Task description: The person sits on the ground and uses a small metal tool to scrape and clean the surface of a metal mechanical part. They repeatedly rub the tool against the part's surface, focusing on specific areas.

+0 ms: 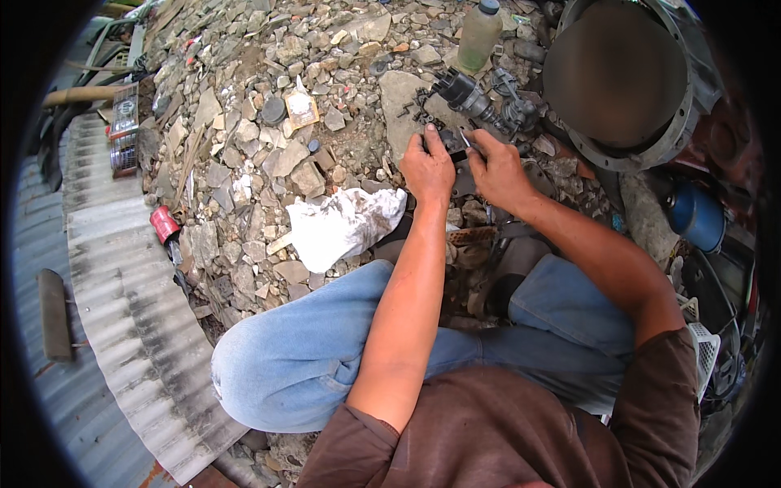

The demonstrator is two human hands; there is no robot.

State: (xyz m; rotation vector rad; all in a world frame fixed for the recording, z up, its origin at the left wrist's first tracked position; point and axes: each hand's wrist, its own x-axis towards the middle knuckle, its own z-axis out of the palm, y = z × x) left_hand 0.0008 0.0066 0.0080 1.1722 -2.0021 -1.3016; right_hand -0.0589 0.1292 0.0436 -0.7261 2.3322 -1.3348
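Observation:
My left hand (428, 169) is closed, its fingers curled over a small dark part (459, 154) whose kind I cannot make out. Close beside it, my right hand (498, 172) pinches a thin shiny metal piece (464, 135) between thumb and fingers. Just beyond both hands lies a black-capped engine distributor (462, 91), touching a grey metal mechanical part (514, 104). Several small dark metal pieces (425, 107) are scattered on a flat stone (397, 91). A stained white rag (340, 228) rests on the stones left of my left forearm.
A bottle (480, 39) with a blue cap stands at the back. A large metal ring housing (651, 156) and a blue canister (698, 218) are at right. Corrugated sheets (122, 268), a red can (163, 224) and a yellow-labelled container (302, 109) lie to the left on rubble.

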